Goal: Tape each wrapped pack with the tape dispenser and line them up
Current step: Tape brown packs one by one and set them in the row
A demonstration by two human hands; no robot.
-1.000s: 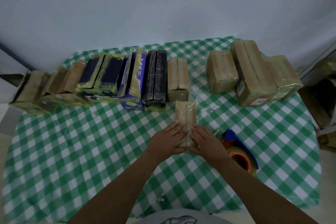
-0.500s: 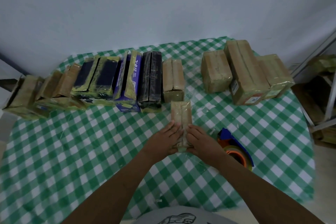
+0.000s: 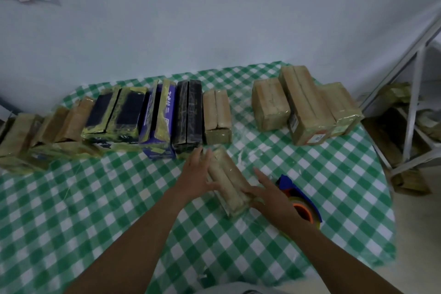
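Note:
A tan wrapped pack lies at an angle on the green checked tablecloth, just in front of the row. My left hand presses flat along its left side, thumb over the top. The fingers of my right hand hold its near right end. The blue tape dispenser with an orange roll lies on the cloth just right of my right hand, partly hidden by it. A row of taped packs runs along the back left, ending with a tan pack.
Three brown packs stand grouped at the back right of the table. A metal rack with crumpled packaging stands beyond the table's right edge. A pale wall rises behind the table.
The pack has turned from straight to slanted, far end toward the left. My left hand slid forward along its side, and my right hand moved to its near end.

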